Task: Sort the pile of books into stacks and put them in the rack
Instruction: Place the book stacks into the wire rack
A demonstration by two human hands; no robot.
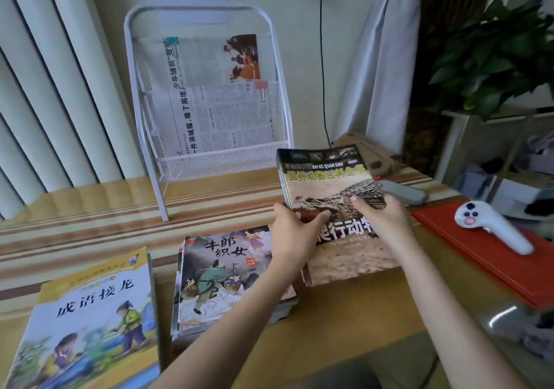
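Both hands clamp the reptile book stack: left hand grips its left edge, right hand lies on the cover with the thumb pressing down. The stack sits tilted, right of the white rack, whose bottom shelf stands open. Two book stacks lie in front of the rack.

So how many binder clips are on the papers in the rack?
2. A teal binder clip holds the upper newspaper's top left corner; a pink binder clip sits at the lower newspaper's top right. Others may be hidden behind the papers.
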